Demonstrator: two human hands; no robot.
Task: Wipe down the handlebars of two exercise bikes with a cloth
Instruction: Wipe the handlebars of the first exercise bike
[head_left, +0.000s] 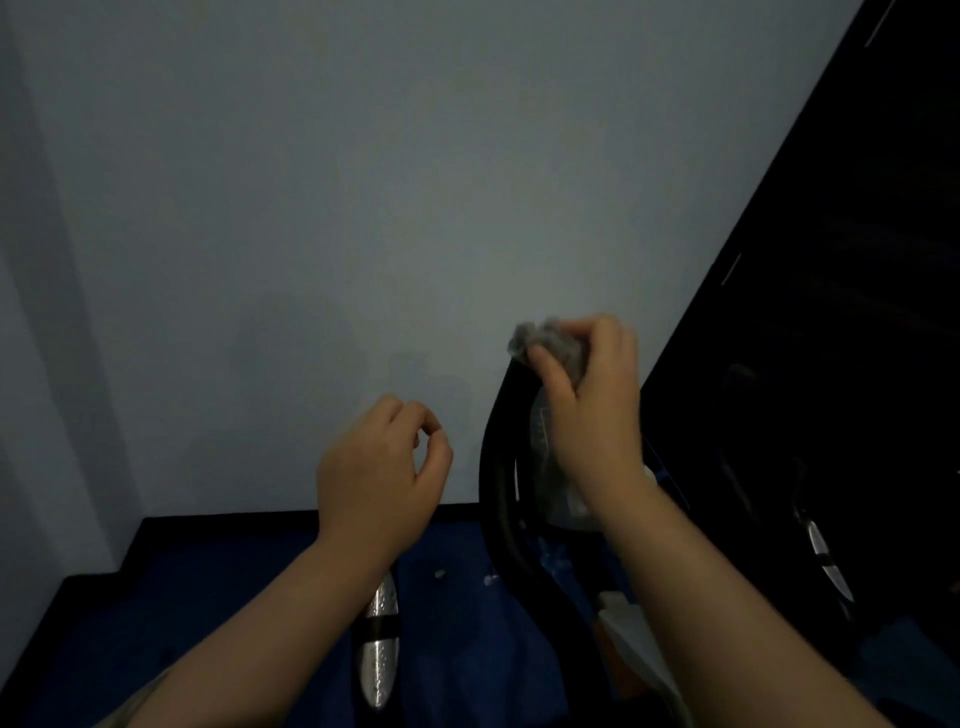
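My right hand (592, 405) is closed around a crumpled grey cloth (540, 340), pressing it on the top end of a black curved handlebar (496, 499) that bends down toward me. My left hand (379, 467) hovers to the left of that bar, holding nothing, fingers loosely curled with thumb and forefinger nearly touching. Under my left wrist a second handlebar grip (382, 649) shows, black with shiny silver sensor plates. The bike's console behind my right hand is mostly hidden.
A plain pale wall (311, 208) fills the view ahead. Blue flooring (208, 597) with a dark skirting lies below. A dark panel (857, 312) rises on the right, with another silver-plated grip (826, 561) low beside it.
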